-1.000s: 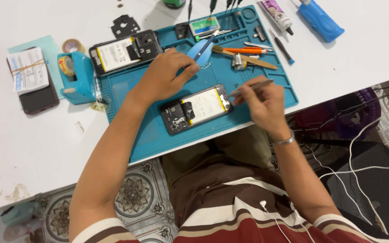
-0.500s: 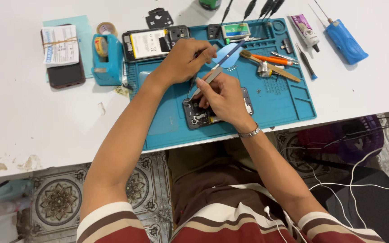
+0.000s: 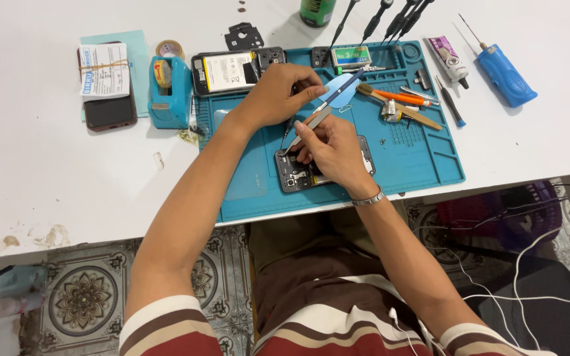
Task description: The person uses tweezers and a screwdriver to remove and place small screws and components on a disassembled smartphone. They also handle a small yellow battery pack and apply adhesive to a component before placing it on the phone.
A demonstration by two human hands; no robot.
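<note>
An opened phone (image 3: 293, 177) with its back off lies on the teal work mat (image 3: 258, 191). My right hand (image 3: 332, 153) rests over the phone and grips silver tweezers (image 3: 311, 125), whose tips point down-left at the phone's top end. My left hand (image 3: 277, 94) is curled just above it, and a thin dark tool (image 3: 287, 132) sticks out below its fingers toward the phone. A blue pick and a blue-handled stick (image 3: 343, 89) lie on the mat beside my left fingers.
A second opened phone showing its battery (image 3: 227, 71) lies at the mat's top left, beside a teal tape dispenser (image 3: 166, 92). A dark phone with a paper bundle (image 3: 107, 99) sits further left. A brush, orange tool and small parts (image 3: 400, 105) crowd the mat's right; a blue tool (image 3: 504, 76) lies off it.
My right hand has carried the tweezers left, from the phone's right end to over its top end. My left hand has lifted off the phone and curled above it.
</note>
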